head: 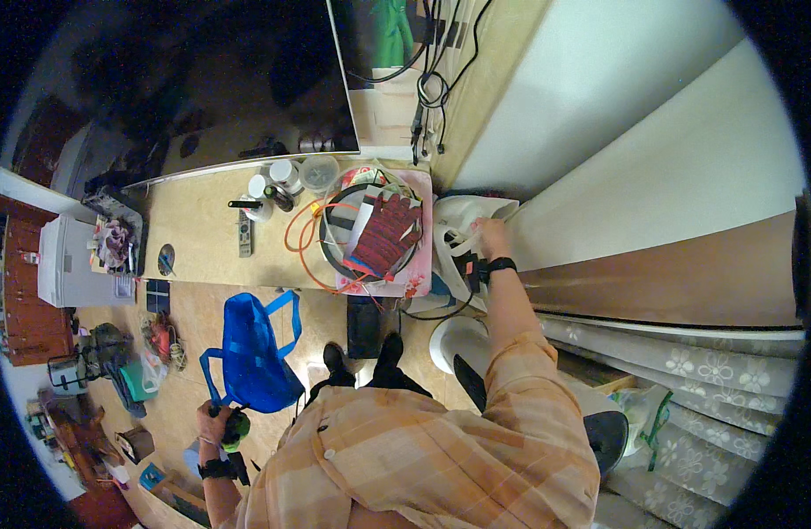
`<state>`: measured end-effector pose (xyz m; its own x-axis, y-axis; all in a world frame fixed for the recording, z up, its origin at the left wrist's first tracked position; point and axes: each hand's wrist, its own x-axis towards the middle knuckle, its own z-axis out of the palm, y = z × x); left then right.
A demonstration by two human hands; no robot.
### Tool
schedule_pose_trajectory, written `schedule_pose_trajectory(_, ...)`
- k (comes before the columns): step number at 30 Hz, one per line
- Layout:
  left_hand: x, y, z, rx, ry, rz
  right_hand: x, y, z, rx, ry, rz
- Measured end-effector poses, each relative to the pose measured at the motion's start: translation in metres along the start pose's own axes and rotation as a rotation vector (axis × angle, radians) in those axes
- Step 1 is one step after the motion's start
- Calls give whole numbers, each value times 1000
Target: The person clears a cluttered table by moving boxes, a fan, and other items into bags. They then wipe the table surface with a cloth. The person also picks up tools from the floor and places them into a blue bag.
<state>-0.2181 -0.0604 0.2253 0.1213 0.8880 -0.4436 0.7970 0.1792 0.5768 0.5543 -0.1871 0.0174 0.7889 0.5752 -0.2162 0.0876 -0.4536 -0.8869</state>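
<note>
My left hand is at the lower left, closed around a green-and-black object whose exact kind I cannot make out. Just above it is a blue fabric tote bag, tilted, one strap loop reaching to the hand. Whether the fingers also hold that strap is unclear. At the right end of the cabinet, my right hand grips the upper edge or handle of a white bag. Dark items show inside its mouth. Each wrist wears a black band with a small dark device.
Red knit gloves lie over a round black-rimmed container on a pink tray. An orange cable, a remote control and jars share the cabinet top. A television stands behind. A white cylindrical bin is below my right arm.
</note>
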Motion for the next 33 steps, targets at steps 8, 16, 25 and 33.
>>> schedule_pose_trajectory(8, -4, 54, 0, 48, -49, 36, -29, 50, 37, -380, -29, 254)
schedule_pose_trajectory(16, -20, 134, -7, -22, -10, 132, -61, 146, 53, -784, -193, 46)
schedule_pose_trajectory(25, -37, 221, -36, -124, -170, 352, -126, 29, 59, -258, 483, 211)
schedule_pose_trajectory(33, -43, 288, -50, -211, -182, 614, -175, -98, 71, 251, -527, 268)
